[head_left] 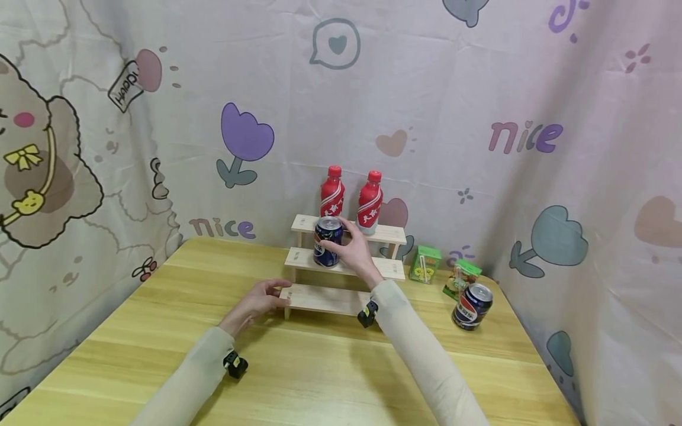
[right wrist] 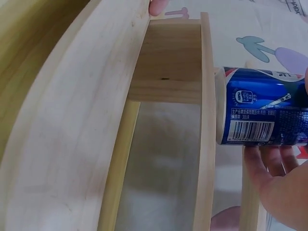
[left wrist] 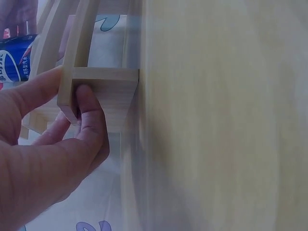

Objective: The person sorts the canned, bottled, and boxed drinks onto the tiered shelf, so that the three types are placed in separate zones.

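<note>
The left hand (head_left: 263, 297) pinches the bottom step (head_left: 327, 299) of the wooden rack (head_left: 393, 235). Right of it, 1 blue can (head_left: 472, 306) partly hides 1 of 2 drink cartons (head_left: 424, 264). The right hand (head_left: 356, 248) grips another can (head_left: 327, 232), its base seemingly on the middle step (head_left: 392, 269), hiding the foot of 1 of 2 red bottles (head_left: 369, 204) on the top step (head_left: 305, 222).

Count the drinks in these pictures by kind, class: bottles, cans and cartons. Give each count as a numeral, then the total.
Red bottles: 2
Blue cans: 2
Green cartons: 2
Total: 6
</note>
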`<action>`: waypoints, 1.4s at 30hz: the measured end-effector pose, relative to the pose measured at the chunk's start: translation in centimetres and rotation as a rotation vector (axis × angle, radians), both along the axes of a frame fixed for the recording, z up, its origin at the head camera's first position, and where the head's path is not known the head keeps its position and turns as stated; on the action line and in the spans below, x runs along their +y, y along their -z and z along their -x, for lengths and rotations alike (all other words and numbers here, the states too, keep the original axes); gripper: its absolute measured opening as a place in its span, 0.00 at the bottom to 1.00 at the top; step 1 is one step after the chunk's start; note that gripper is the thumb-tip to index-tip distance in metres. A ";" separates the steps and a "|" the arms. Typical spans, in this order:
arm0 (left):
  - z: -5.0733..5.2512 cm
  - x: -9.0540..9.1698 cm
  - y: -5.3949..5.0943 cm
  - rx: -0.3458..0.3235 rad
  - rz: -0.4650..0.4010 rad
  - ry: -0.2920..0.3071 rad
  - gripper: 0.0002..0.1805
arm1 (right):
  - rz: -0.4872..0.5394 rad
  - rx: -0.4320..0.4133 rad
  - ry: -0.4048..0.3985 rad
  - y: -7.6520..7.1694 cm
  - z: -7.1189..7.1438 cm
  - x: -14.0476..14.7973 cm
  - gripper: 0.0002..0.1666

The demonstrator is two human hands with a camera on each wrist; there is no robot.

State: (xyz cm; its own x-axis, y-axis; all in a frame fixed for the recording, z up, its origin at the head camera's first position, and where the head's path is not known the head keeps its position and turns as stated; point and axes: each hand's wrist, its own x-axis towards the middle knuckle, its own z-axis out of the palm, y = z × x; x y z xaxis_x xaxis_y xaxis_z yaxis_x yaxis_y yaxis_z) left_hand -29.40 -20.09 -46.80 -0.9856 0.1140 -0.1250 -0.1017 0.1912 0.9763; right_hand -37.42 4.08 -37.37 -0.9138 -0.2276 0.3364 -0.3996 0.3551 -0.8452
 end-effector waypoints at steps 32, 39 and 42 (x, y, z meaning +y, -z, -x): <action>-0.1 0.1 0.1 0.007 0.011 -0.007 0.31 | 0.266 -0.017 0.105 2.6 -2.9 6.6 0.14; 0.1 0.1 0.2 -0.002 0.019 -0.018 0.31 | 0.312 -0.024 0.133 3.0 -3.6 8.4 0.12; 0.1 0.1 0.1 -0.003 0.020 -0.017 0.31 | 0.314 -0.031 0.132 2.6 -4.3 9.2 0.12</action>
State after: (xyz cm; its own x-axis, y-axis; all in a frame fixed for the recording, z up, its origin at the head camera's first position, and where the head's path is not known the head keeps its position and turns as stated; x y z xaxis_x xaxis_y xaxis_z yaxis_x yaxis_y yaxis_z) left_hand -29.50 -19.99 -46.89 -0.9870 0.0943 -0.1303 -0.1084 0.2087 0.9720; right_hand -33.15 13.27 -40.00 -0.9395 0.0034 0.3424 -0.3395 0.1228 -0.9326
